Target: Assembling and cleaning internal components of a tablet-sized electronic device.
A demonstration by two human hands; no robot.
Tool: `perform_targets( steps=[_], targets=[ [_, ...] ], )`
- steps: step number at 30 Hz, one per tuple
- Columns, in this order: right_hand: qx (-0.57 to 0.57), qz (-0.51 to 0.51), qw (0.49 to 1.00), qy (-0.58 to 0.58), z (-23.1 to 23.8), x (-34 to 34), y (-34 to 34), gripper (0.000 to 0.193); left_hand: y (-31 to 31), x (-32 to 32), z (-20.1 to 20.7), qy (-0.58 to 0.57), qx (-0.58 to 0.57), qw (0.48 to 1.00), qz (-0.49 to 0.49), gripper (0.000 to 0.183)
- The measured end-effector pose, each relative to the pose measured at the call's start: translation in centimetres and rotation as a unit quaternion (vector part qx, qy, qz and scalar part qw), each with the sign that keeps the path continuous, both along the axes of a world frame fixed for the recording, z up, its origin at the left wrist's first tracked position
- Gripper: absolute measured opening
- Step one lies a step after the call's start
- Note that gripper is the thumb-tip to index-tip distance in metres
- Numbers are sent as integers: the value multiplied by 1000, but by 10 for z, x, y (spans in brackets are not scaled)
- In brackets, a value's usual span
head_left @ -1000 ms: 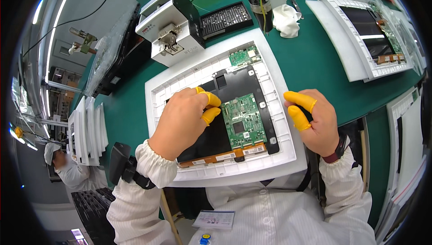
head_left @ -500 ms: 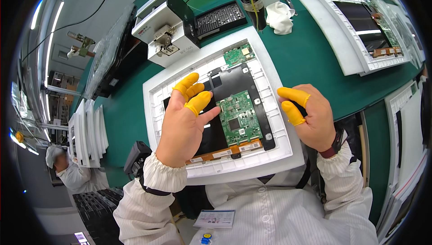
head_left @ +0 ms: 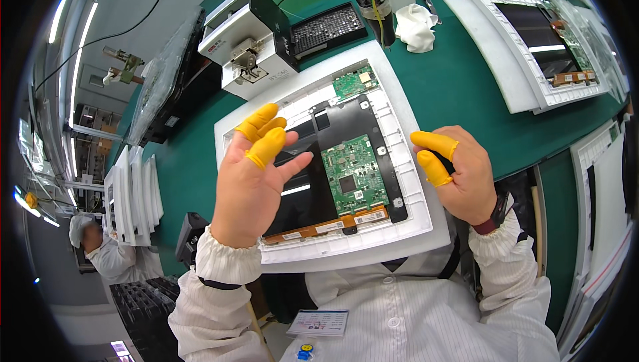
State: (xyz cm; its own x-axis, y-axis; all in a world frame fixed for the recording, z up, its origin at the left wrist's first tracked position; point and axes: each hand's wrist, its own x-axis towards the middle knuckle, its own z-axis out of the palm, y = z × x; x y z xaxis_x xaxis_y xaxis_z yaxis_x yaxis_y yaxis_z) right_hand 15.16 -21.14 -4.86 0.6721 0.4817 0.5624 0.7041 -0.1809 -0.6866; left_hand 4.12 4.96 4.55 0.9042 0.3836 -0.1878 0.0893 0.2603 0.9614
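Note:
My left hand point(head_left: 247, 185), with yellow finger cots on some fingers, hovers over the left part of a display panel point(head_left: 299, 209). Its fingers are spread and hold nothing. My right hand point(head_left: 462, 176), also with yellow finger cots, is beside the right edge of the white frame point(head_left: 407, 162) around the panel; its two covered fingers are apart, with nothing visible between them. On the panel's black backing plate point(head_left: 353, 117) sits a green circuit board point(head_left: 355, 174). A smaller green board point(head_left: 355, 84) lies at the frame's far edge, and an orange-brown strip point(head_left: 313, 229) runs along the near edge.
Behind the frame stand a white screw-feeder-like machine point(head_left: 256, 49) and a black tray of small parts point(head_left: 327, 30). A white cloth point(head_left: 416, 27) lies farther back. Another framed panel point(head_left: 542, 46) rests on foam at right. Left are upright white sheets point(head_left: 133, 199) and a person point(head_left: 110, 252).
My left hand has moved left, away from the green circuit board, uncovering more of the dark panel. My right hand has stayed almost still.

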Motion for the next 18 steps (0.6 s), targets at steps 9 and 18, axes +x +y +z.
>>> perform_targets(
  steps=[9,18],
  targets=[
    [8,15,1000,14,-2,1,1,21,-4,1,-7,22,-44,999,2,37],
    [2,3,999,35,1,-7,-3,19,72,-21,42,61,295,953,-30,26]
  ],
)
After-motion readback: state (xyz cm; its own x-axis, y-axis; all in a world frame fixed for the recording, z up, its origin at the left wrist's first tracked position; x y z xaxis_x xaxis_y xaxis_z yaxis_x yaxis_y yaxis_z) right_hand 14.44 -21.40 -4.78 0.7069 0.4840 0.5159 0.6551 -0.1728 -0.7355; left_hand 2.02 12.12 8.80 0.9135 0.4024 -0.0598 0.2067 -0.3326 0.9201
